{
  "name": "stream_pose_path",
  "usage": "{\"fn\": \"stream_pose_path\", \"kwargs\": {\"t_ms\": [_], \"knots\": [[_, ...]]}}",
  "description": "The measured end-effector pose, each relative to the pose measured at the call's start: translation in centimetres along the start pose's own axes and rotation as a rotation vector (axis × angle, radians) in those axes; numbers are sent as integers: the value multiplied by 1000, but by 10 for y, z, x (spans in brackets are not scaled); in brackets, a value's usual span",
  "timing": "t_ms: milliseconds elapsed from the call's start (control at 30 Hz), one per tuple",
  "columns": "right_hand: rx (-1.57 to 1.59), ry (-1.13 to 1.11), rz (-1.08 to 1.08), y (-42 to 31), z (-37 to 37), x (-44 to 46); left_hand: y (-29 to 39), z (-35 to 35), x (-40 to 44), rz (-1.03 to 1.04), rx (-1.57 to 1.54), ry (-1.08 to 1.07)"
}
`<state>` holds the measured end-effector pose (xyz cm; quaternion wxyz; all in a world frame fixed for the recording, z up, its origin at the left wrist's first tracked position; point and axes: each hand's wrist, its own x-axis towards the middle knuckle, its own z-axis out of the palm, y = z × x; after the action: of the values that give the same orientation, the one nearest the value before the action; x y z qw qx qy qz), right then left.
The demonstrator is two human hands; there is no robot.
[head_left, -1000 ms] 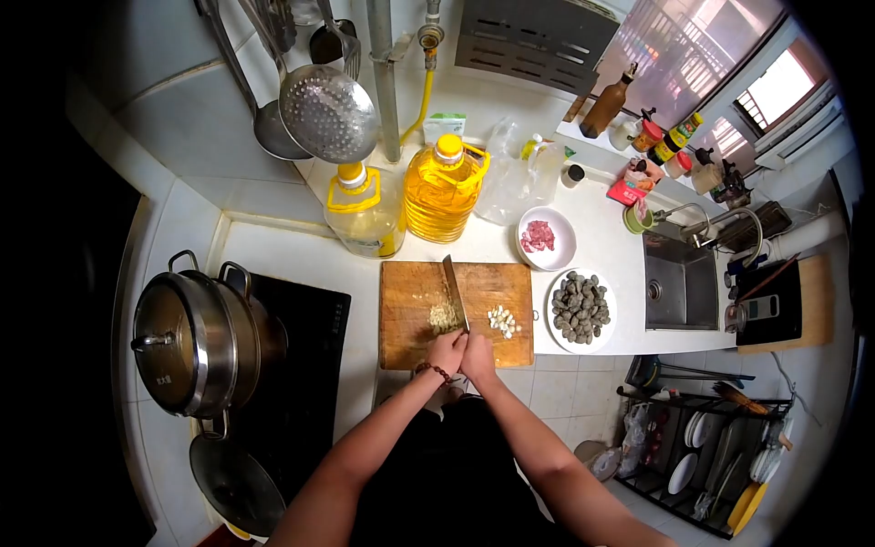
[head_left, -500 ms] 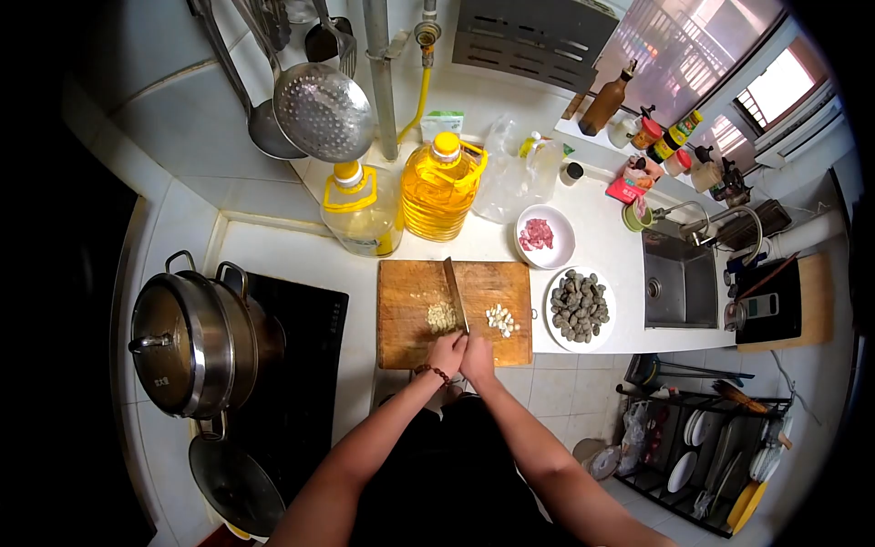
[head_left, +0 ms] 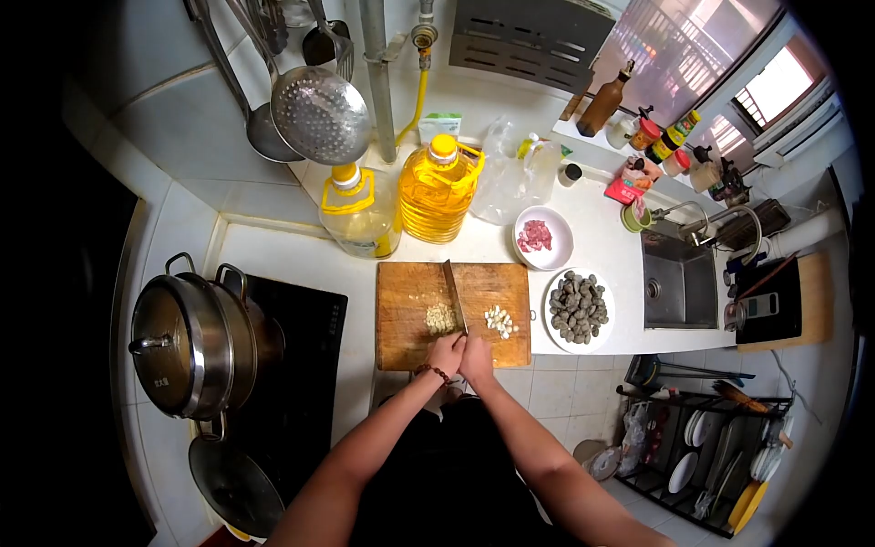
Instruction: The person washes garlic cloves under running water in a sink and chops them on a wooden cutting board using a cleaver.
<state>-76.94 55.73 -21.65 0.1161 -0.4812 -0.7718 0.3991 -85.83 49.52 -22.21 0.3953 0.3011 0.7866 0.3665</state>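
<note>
A kitchen knife [head_left: 455,294] lies across the wooden cutting board [head_left: 401,314], its blade pointing away from me. My right hand [head_left: 476,359] is closed round its handle end at the board's near edge. Right against it is my left hand [head_left: 444,354], wearing a beaded bracelet, its fingers drawn together; whatever they pinch is hidden. Left of the blade is a pile of finely chopped pale bits, apparently minced garlic [head_left: 440,318]. To its right sit several larger white pieces, apparently garlic cloves [head_left: 499,321].
Behind the board stand two oil jugs [head_left: 437,191]. To the right are a bowl of raw meat [head_left: 535,235] and a plate of shellfish [head_left: 578,307], then the sink [head_left: 674,273]. A steel pot [head_left: 173,337] and a wok [head_left: 235,483] are at the left, by the black cooktop [head_left: 301,319].
Almost nothing differs. The view has shifted very slightly, while both hands and the knife keep their places on the board.
</note>
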Motion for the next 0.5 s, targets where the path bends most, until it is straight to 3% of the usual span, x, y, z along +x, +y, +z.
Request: {"fn": "stream_pose_path", "kwargs": {"t_ms": [500], "knots": [[-27,-39,5,2,-4,-2,7,1,-5,22,18,34]]}}
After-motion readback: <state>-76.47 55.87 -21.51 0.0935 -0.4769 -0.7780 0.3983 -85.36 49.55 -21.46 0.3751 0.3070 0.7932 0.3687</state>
